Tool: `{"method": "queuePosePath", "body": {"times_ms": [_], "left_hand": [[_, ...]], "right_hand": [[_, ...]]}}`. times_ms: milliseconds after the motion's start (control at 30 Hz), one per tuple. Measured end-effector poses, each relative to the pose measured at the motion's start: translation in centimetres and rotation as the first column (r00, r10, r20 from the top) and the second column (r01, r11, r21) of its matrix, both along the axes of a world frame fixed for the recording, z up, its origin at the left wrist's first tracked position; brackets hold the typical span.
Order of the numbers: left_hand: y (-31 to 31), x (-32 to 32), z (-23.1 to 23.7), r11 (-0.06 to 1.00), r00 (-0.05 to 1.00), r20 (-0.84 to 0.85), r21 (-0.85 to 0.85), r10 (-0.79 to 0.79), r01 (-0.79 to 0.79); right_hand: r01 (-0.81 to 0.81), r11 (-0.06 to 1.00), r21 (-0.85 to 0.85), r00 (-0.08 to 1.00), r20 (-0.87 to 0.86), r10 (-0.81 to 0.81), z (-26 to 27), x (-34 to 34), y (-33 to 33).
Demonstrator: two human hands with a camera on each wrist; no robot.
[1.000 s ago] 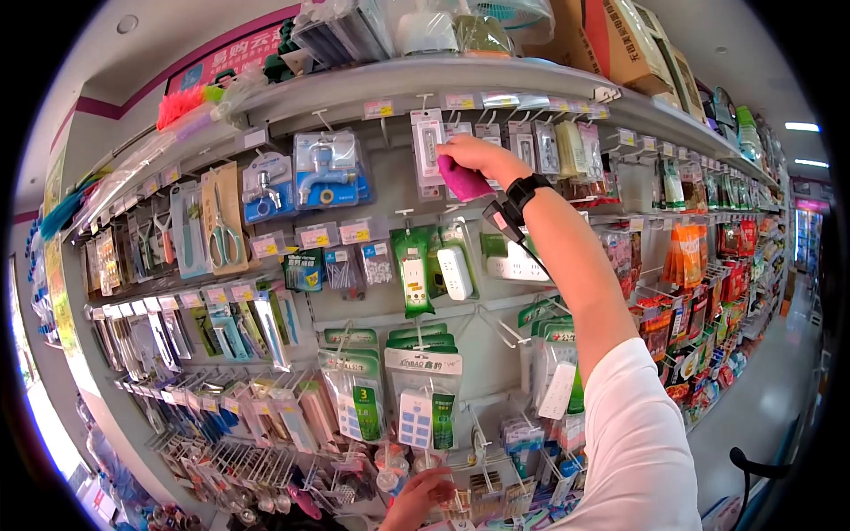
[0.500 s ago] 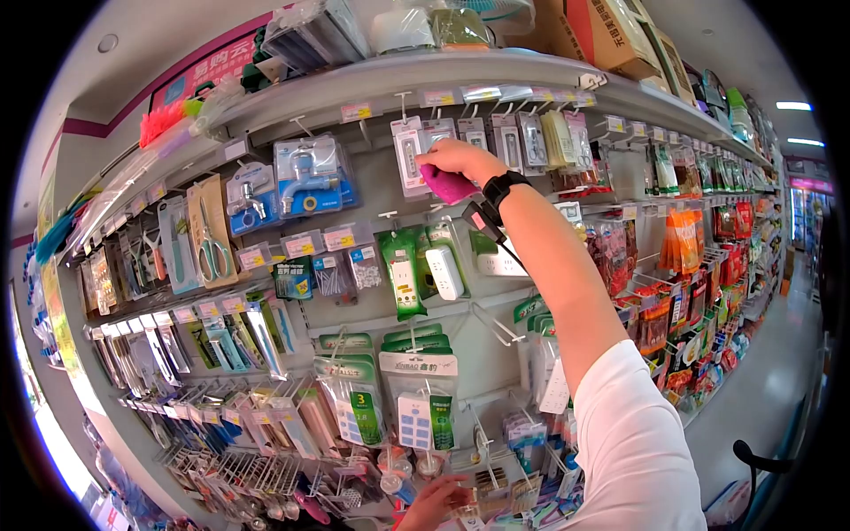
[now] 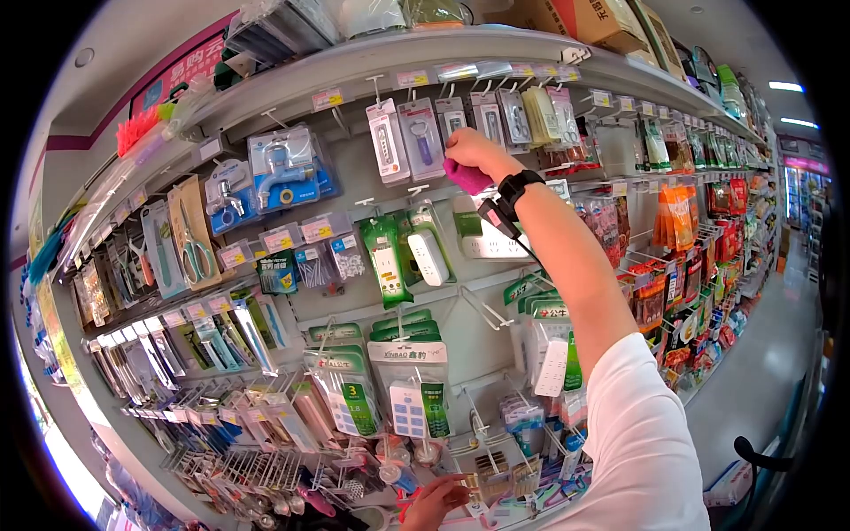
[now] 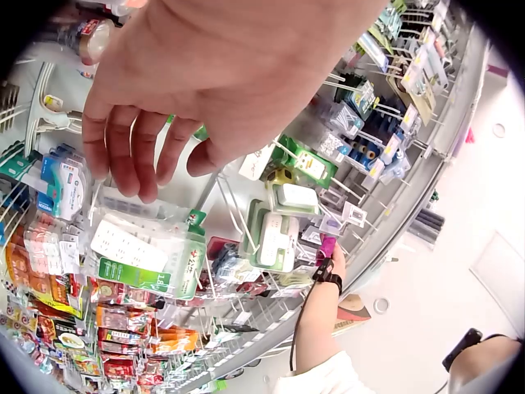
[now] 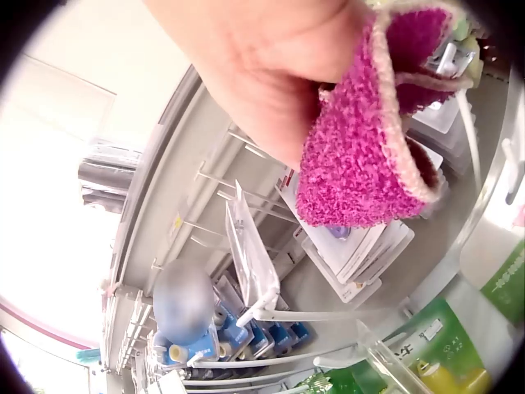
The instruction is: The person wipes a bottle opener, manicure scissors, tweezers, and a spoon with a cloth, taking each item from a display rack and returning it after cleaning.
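My right hand [image 3: 482, 157] is raised to the top row of hooks and grips a fuzzy magenta cloth [image 5: 361, 156] with a pale stitched edge. The cloth hangs folded from its fingers, close to the carded blister packs. Left of the hand hang a white pack [image 3: 387, 142] and a pack with a purple-handled item [image 3: 422, 143]. Another pack [image 3: 452, 113] shows just above the knuckles. Low in the head view, my left hand [image 4: 205, 74] has loosely bent fingers and holds nothing. In its own wrist view it overlaps a bagged power strip [image 4: 131, 246].
Bagged power strips [image 3: 409, 407] hang below, with faucet packs [image 3: 285, 173] and scissors [image 3: 193, 243] to the left. Bare wire hooks [image 3: 482, 310] stick out mid-panel. The top shelf edge [image 3: 354, 64] runs above the hand. An aisle [image 3: 748, 363] lies at the right.
My right hand with the cloth has moved right along the top row, from the leftmost white pack past the purple-handled one. The head view has shifted a little; the left hand stays low.
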State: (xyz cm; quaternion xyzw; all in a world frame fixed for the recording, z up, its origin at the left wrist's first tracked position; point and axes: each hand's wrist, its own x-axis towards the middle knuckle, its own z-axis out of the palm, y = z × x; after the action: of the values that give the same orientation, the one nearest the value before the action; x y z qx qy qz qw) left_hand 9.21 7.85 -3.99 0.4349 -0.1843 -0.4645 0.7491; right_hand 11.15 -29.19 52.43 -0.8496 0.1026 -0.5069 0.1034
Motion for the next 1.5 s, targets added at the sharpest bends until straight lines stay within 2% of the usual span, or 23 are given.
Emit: {"method": "queuePosePath", "body": {"times_ms": [133,200,267,333,433,500,633,733,767,933,1000,1100,1167,1233,1300,1333,1367,1400,1433,1467,1500], "left_hand": [[-0.3,0.0,-1.0,1.0,1.0,0.007,-0.011,-0.017,0.017],[-0.3,0.3,-1.5,1.0,0.999,0.033,-0.01,-0.028,0.028],[0.0,0.2,-2.5,0.999,0.999,0.04,0.047,0.007,-0.009],[0.3,-0.1,-2.8,1.0,0.998,0.066,0.012,0.006,-0.007],[1.2,-0.8,-1.8,0.999,0.999,0.054,-0.046,0.001,0.002],[1.4,-0.6,-1.8,0.997,1.0,0.021,-0.073,-0.006,0.007],[1.2,-0.3,-2.0,0.999,1.0,-0.016,-0.046,-0.024,0.023],[0.9,-0.5,-1.5,0.998,0.999,-0.03,-0.048,-0.035,0.034],[0.8,-0.6,-1.4,0.998,0.999,-0.032,-0.049,-0.037,0.035],[0.3,-0.7,-2.2,0.999,0.998,0.038,0.022,-0.041,0.04],[0.1,-0.4,-2.7,0.999,0.997,0.068,0.035,-0.031,0.028],[0.2,-0.2,-2.5,0.994,0.995,0.089,0.102,-0.043,0.034],[0.3,-0.3,-2.0,0.99,0.996,0.094,0.142,0.006,-0.019],[0.4,-0.1,-3.2,1.0,0.941,0.339,-0.011,0.001,0.003],[0.5,-0.7,2.2,0.946,0.688,0.716,0.292,-0.119,-0.141],[-0.4,0.2,0.3,0.997,0.959,0.28,0.041,0.051,-0.065],[-0.3,-0.4,2.8,0.995,0.936,0.344,0.037,0.074,-0.092],[-0.7,-0.2,3.8,0.968,0.996,0.076,-0.251,0.053,-0.033],[-1.3,-0.1,5.0,0.966,0.987,0.157,-0.257,0.022,0.019],[-2.0,0.2,6.2,0.92,0.991,0.131,-0.385,-0.028,0.077],[-2.5,-1.0,8.7,0.903,1.0,0.003,-0.43,0.013,-0.01]], "right_hand": [[0.0,0.997,0.073,0.998,-0.062,0.004,0.0,1.3,0.2],[0.059,0.998,0.034,0.998,0.014,-0.059,0.0,1.7,0.4],[0.043,0.999,0.018,0.998,0.034,-0.043,0.0,2.1,0.0],[0.027,1.0,0.004,0.998,0.052,-0.027,0.3,1.9,-0.2],[-0.027,0.997,0.067,0.998,0.057,0.023,0.2,0.9,0.2],[-0.15,0.978,0.146,0.986,0.092,0.137,0.0,-0.5,0.6],[-0.212,0.956,0.202,0.976,0.085,0.199,0.4,-2.7,1.4],[-0.228,0.957,0.177,0.972,0.092,0.215,0.7,-3.7,1.7],[-0.263,0.943,0.205,0.965,0.038,0.26,0.9,-3.9,1.6],[-0.369,0.889,0.271,0.929,0.1,0.355,0.4,-4.5,2.5],[-0.411,0.836,0.364,0.908,0.084,0.41,-0.3,-5.0,3.0],[-0.398,0.826,0.4,0.899,-0.009,0.438,-3.4,-6.9,4.1],[-0.392,0.832,0.392,0.904,-0.004,0.428,-7.0,-8.3,6.0],[-0.432,0.841,0.325,0.89,0.003,0.456,-11.4,-10.0,8.2],[-0.442,0.797,0.412,0.88,0.029,0.473,-16.5,-11.9,11.1],[-0.441,0.772,0.458,0.873,0.018,0.488,-19.7,-12.7,12.2],[-0.427,0.75,0.505,0.867,-0.006,0.498,-22.6,-13.7,13.9],[-0.391,0.78,0.488,0.881,-0.047,0.471,-25.8,-14.3,15.2],[-0.392,0.743,0.542,0.869,-0.045,0.492,-29.1,-14.7,16.5],[-0.396,0.701,0.594,0.856,-0.037,0.515,-32.2,-15.2,17.9],[-0.388,0.708,0.589,0.862,-0.041,0.506,-35.1,-15.5,19.2]]}}
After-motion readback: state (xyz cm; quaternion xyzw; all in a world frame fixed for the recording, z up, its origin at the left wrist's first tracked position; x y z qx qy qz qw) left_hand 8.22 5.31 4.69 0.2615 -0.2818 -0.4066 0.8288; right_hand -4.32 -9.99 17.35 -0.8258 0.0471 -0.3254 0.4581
